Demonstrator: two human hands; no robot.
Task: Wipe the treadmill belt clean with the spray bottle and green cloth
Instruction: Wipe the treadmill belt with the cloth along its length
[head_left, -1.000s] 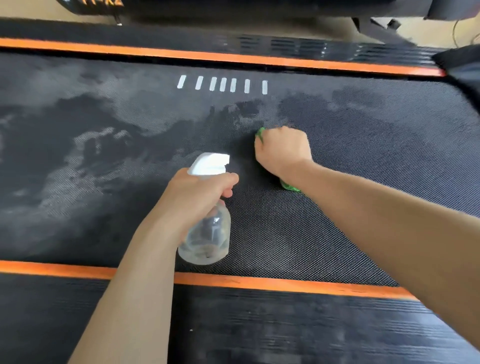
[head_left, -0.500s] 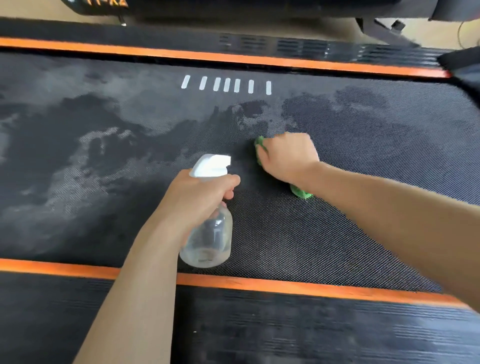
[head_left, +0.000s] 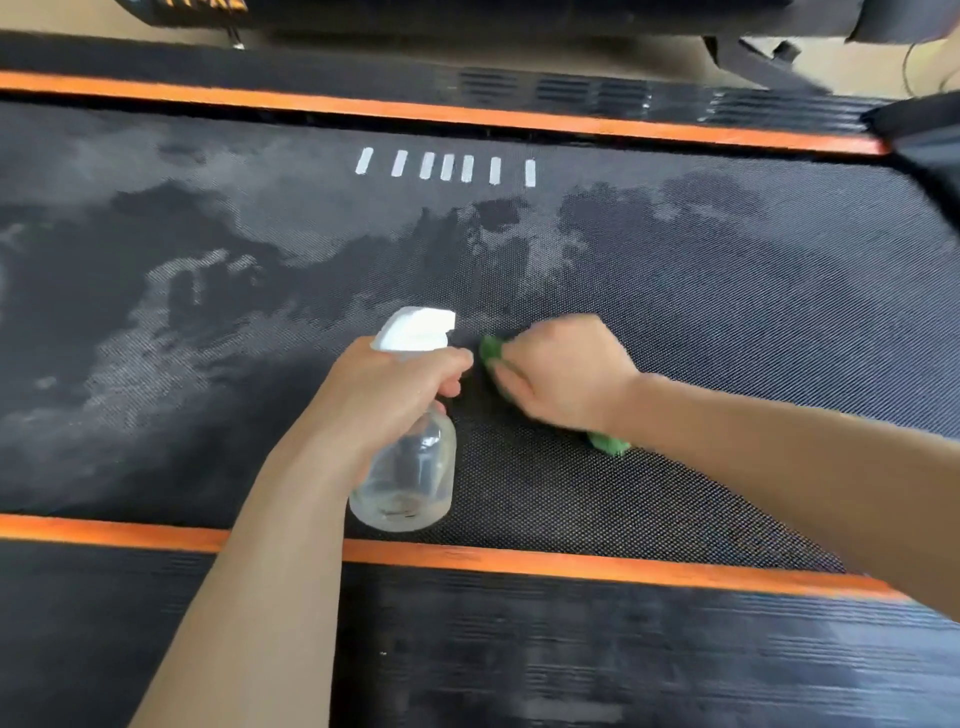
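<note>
Cloth (head_left: 491, 349) lies bunched under right fingers (head_left: 511, 374) (green edges showing).

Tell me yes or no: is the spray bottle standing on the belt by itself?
No, the left hand grips the spray bottle around its neck.
</note>
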